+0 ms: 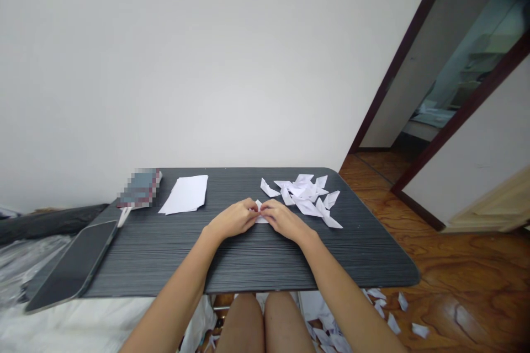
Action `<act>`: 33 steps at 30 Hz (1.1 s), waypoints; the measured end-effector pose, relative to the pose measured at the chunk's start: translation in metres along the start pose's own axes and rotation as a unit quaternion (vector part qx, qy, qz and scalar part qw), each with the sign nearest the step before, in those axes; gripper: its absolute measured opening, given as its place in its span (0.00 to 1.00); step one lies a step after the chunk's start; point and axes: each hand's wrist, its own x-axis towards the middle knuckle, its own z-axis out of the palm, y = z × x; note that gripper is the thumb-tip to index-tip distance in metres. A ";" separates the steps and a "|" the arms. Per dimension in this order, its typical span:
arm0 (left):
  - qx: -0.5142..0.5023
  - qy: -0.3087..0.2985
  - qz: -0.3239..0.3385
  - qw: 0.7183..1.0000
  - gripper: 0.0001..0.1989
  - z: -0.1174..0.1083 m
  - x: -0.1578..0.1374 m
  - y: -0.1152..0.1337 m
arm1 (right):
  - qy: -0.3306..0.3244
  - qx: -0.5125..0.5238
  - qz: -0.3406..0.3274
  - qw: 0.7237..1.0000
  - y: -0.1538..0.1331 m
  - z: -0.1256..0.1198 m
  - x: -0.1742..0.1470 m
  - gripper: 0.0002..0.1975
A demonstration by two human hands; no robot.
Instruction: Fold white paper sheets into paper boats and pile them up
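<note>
A small piece of folded white paper (260,220) lies on the dark table between my hands, partly hidden by my fingers. My left hand (237,217) grips its left side with the fingers bent together. From the right, my right hand (283,219) pinches the same paper, its fingertips almost meeting those of the left. Just beyond my right hand is a heap of folded paper boats (306,190), with one boat (269,188) a little apart on its left. A stack of white paper sheets (186,194) rests farther back on the left.
The dark table (256,265) stands against a white wall. A phone (74,265) lies at its left edge, near a blurred packet (141,187). Folded paper pieces (393,322) are scattered on the wooden floor at the right. A doorway (414,83) opens at the far right.
</note>
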 end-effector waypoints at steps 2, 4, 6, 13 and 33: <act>-0.001 -0.004 -0.003 1.000 0.13 0.002 -0.003 0.000 | -0.003 -0.025 -0.010 1.000 -0.002 0.001 -0.001 0.12; -0.005 -0.001 -0.015 1.000 0.13 0.004 -0.006 -0.001 | -0.008 -0.054 -0.013 0.998 -0.003 0.003 -0.001 0.12; -0.015 0.007 -0.027 1.000 0.13 0.006 -0.007 -0.002 | -0.011 -0.077 -0.009 0.997 -0.004 0.006 -0.001 0.12; -0.110 0.052 -0.074 0.990 0.12 0.009 -0.007 -0.012 | 0.051 0.023 0.038 0.998 0.002 0.013 0.001 0.09; 0.050 0.024 -0.129 0.990 0.15 0.017 0.000 0.008 | 0.000 -0.127 0.077 0.989 -0.020 0.017 0.001 0.15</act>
